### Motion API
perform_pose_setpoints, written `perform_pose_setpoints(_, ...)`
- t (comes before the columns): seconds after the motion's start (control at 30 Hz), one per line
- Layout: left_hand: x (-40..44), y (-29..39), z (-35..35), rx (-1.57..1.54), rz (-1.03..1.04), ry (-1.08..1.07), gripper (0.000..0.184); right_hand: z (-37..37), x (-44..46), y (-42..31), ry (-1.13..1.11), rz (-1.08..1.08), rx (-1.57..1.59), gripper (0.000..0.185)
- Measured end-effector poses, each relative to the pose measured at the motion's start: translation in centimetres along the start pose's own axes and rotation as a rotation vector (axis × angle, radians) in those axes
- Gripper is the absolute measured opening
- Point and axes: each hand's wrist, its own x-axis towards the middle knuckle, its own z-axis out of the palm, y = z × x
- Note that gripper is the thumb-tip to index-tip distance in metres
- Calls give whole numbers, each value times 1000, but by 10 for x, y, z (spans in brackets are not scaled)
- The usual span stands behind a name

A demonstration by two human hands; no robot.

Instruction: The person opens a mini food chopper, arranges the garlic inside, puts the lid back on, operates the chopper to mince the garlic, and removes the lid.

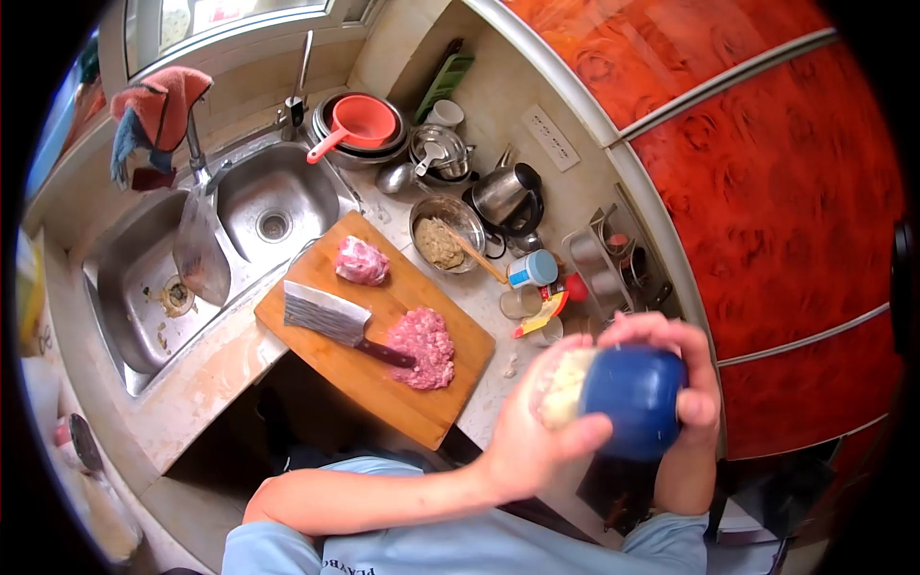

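Observation:
My right hand (698, 388) grips a dark blue rounded bowl (632, 401), tipped on its side with its mouth facing my left hand. My left hand (537, 417) cups a pale yellow lump of food (567, 386) at that mouth, its thumb touching the blue side. I cannot make out what the food is. Left of my hands lies a wooden cutting board (431, 414). On it are pink minced meat (429, 345), a raw meat chunk (361, 261) and a cleaver (326, 313), its handle resting on the mince.
A metal bowl (467, 216) behind the board holds a beige mixture (439, 244) and chopsticks (479, 261). Beside it stand a kettle (503, 196) and a blue-lidded jar (533, 269). A double sink (273, 196), plastic bag (201, 254) and red ladle (359, 123) are farther left.

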Motion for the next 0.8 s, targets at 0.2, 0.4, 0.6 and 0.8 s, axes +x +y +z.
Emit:
perform_pose_setpoints(0.2, 47, 58, 17, 118, -116, -48, 83, 2, 66, -39, -11, 108, 49, 74)
perform_pose_setpoints(0.4, 72, 119, 56, 191, -87, -53, 76, -5, 128, -62, -57, -172, 198, 48)
perform_pose_setpoints(0.6, 73, 159, 67, 97, -110, -182, 86, 4, 130, -132, -221, -172, -54, 37)
perform_pose_setpoints(0.8, 66, 167, 81, 131, -84, -182, 92, 14, 121, -144, -166, -143, -29, 37)
